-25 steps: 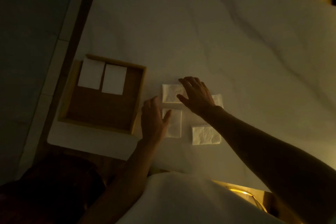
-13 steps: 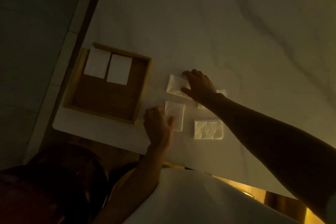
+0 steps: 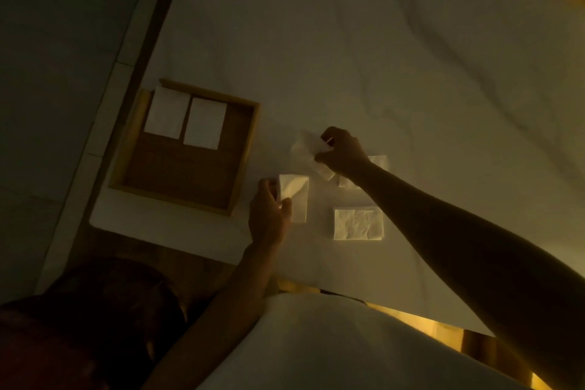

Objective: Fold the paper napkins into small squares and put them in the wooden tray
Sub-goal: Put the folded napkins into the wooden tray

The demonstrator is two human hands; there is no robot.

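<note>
Pickup step: left hand (image 3: 267, 215) pinches near napkin (image 3: 299, 199), right hand (image 3: 343, 153) pinches far napkin (image 3: 305, 147); next, likely transfer to tray (image 3: 171, 198) at 9 o'clock.

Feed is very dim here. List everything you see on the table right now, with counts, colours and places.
square wooden tray: one, light brown, left side of the cloth.
folded napkins: two, white, side by side at the tray's far edge.
far napkin: one, white, lifted, right of the tray.
near-left napkin: one, white, beside the tray's near corner.
creased napkin: one, white, flat, nearest right.
half-hidden napkin: one, white, behind the right wrist.
cloth: one, white, covering the table.
left hand: pinches the near-left napkin's edge.
right hand: pinches the far napkin.
</note>
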